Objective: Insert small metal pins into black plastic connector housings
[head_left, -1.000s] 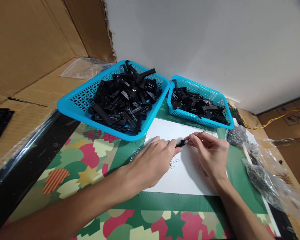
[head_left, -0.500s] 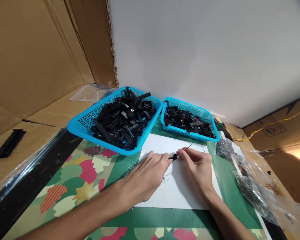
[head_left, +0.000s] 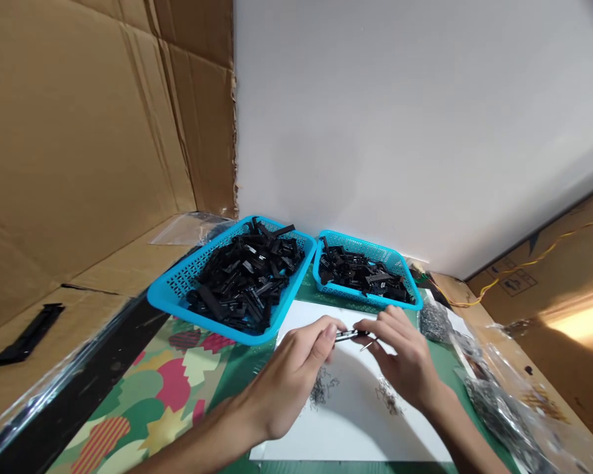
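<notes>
Over the white sheet (head_left: 346,434), my left hand (head_left: 301,362) grips a narrow black plastic part (head_left: 346,335) between thumb and fingers. My right hand (head_left: 400,349) meets the part's other end with its fingertips. It also holds a thin metal rod (head_left: 369,344), which sticks out below the fingers; whether it belongs to a larger tool is hidden. Beneath the hands lie two small heaps of fine, wiry metal bits, a left heap (head_left: 320,390) and a right heap (head_left: 389,399).
Behind the sheet stand a larger blue basket (head_left: 178,309) and a smaller blue basket (head_left: 390,253), both full of black plastic parts. Clear bags of small pieces (head_left: 499,401) lie at right. One black part (head_left: 24,339) rests on cardboard at left. Yellow wires (head_left: 474,299) run along the right.
My view has tilted up. The left hand has turned so its thumb is on top, showing more of the black part. The rod, earlier pointing up, now points downward beneath my right fingers.
</notes>
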A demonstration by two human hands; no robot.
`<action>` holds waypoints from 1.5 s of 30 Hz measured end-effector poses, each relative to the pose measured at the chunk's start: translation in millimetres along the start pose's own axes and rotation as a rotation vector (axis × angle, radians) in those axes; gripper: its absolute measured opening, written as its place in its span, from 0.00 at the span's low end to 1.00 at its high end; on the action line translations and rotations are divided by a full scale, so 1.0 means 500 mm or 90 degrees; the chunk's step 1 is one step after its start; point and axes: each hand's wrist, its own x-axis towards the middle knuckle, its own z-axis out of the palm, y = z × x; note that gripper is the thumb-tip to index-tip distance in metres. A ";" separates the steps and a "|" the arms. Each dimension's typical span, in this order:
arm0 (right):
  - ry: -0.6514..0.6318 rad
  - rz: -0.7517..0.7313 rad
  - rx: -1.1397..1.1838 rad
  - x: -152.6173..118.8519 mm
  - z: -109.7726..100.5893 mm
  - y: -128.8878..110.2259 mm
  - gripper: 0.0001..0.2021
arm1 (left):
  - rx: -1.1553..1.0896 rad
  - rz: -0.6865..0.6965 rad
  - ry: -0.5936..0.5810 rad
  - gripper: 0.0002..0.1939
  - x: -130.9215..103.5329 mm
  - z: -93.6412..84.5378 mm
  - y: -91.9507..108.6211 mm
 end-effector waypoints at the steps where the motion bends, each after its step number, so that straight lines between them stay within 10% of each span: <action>1: 0.018 0.019 -0.005 0.008 -0.008 0.015 0.06 | 0.025 0.016 0.041 0.23 0.002 -0.002 -0.001; 6: 0.089 0.372 -0.157 0.045 -0.060 0.139 0.18 | 0.273 0.076 0.211 0.14 0.031 -0.070 -0.021; 11: 0.034 0.456 -0.167 0.051 -0.084 0.208 0.22 | 0.535 -0.020 0.128 0.10 0.067 -0.175 -0.070; 16: -0.021 0.427 -0.059 0.013 -0.085 0.126 0.19 | 0.608 -0.068 0.055 0.12 0.084 -0.191 -0.092; 23: -0.325 0.428 0.276 -0.046 -0.031 0.000 0.11 | 0.633 -0.111 0.029 0.10 0.085 -0.176 -0.068; 30: -0.342 0.384 0.274 -0.057 0.030 -0.028 0.05 | 0.594 -0.163 0.018 0.11 0.089 -0.169 -0.057; 45: -0.339 0.406 0.406 -0.062 0.002 -0.014 0.07 | 0.497 -0.180 0.033 0.11 0.085 -0.189 -0.073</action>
